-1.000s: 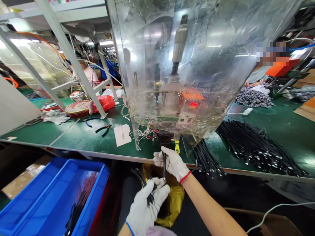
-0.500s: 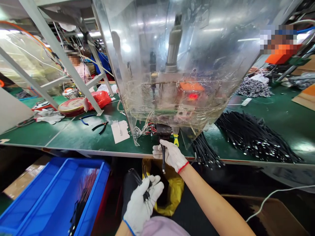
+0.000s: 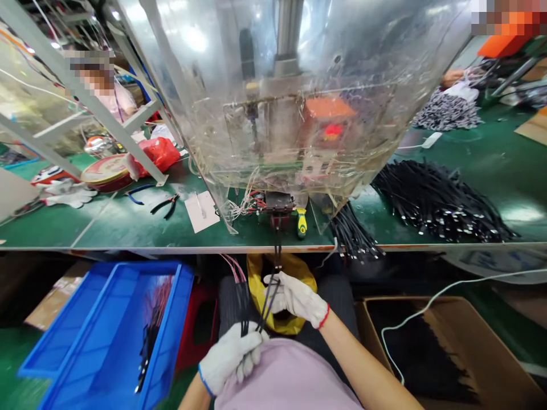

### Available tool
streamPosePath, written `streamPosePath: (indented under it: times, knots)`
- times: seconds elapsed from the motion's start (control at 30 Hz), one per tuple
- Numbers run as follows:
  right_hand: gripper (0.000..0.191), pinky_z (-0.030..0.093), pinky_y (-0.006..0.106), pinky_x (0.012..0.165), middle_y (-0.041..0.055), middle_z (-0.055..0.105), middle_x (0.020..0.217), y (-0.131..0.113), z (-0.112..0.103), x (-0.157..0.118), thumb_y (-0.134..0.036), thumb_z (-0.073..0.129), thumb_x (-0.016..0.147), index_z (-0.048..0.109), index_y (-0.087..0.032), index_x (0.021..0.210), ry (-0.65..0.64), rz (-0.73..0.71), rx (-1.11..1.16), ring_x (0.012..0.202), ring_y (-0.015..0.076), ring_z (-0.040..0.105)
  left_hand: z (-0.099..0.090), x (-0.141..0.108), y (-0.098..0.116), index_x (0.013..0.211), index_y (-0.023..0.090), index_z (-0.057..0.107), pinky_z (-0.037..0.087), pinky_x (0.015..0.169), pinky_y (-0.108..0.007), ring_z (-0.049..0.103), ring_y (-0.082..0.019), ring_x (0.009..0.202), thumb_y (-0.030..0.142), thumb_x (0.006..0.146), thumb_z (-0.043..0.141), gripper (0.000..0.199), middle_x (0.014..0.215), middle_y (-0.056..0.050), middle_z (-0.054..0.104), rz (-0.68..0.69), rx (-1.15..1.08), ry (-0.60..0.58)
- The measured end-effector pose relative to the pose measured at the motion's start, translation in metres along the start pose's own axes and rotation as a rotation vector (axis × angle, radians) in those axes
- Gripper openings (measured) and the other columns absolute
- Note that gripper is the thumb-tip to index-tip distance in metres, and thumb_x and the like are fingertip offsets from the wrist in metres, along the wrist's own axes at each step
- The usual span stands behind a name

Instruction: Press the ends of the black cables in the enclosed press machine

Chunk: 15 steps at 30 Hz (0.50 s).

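Observation:
My left hand (image 3: pixel 233 352), in a white glove with a blue cuff, is closed around a bunch of black cables (image 3: pixel 243 304) with thin pink wires at their upper ends. More black cables (image 3: pixel 265 307) slant up from it to my right hand (image 3: pixel 297 299), gloved in white with a red cuff. The right fingers are closed on these cables near their upper ends. Just above, black cables (image 3: pixel 277 245) hang over the bench edge from a dark block (image 3: pixel 278 202) under the clear shield (image 3: pixel 256 148). Parts of both hands' fingers are hidden.
A yellow-green handled tool (image 3: pixel 301 223) lies beside the block. Black cable piles (image 3: pixel 440 199) cover the bench's right side; pliers (image 3: pixel 164 206) lie left. Below are a blue tray (image 3: pixel 96 336), a yellow bag (image 3: pixel 294 324) and a cardboard box (image 3: pixel 482 353). A co-worker (image 3: pixel 106 94) sits behind.
My right hand has come down from the block and is now at cables held by my left hand. Cables now hang from the block. My left hand has moved lower, and the view has tilted.

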State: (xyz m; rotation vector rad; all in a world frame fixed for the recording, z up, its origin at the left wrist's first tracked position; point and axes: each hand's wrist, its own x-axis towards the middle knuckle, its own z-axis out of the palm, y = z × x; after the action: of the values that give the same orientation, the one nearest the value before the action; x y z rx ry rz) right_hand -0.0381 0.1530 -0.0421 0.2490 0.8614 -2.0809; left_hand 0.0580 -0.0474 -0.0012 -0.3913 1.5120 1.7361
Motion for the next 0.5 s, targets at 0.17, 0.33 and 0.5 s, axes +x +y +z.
streamPosePath:
  times: [0.17,0.33,0.5]
  knots:
    - [0.019,0.057,0.031,0.063,0.0092,0.073,0.079,0.009,-0.002,0.010,-0.029,0.059,0.086,0.066,-0.012,0.091,0.214,-0.138,0.026,0.064,0.0178,0.070,0.009,0.001,-0.005,0.084,0.014,0.059,0.028,0.032,-0.015,0.040,-0.005,0.036,0.053,0.081,0.058,0.039,0.057,0.002,0.055,-0.010,0.098,0.125]
    - [0.019,0.057,0.031,0.063,0.0092,0.073,0.080,0.005,-0.001,0.008,-0.029,0.061,0.086,0.066,-0.012,0.091,0.254,-0.119,0.023,0.064,0.0175,0.070,0.015,0.005,-0.010,0.085,0.014,0.061,0.027,0.034,-0.015,0.039,-0.005,0.037,0.051,0.083,0.056,0.037,0.057,0.003,0.053,0.032,0.067,0.138]
    - [0.011,0.056,0.030,0.061,0.0080,0.072,0.074,0.009,-0.004,0.015,-0.022,0.061,0.083,0.066,-0.012,0.085,0.377,-0.143,0.052,0.065,0.0178,0.070,0.019,0.010,-0.014,0.079,0.015,0.060,0.023,0.034,-0.017,0.036,-0.005,0.036,0.057,0.081,0.057,0.042,0.053,0.004,0.051,0.021,0.015,0.183]
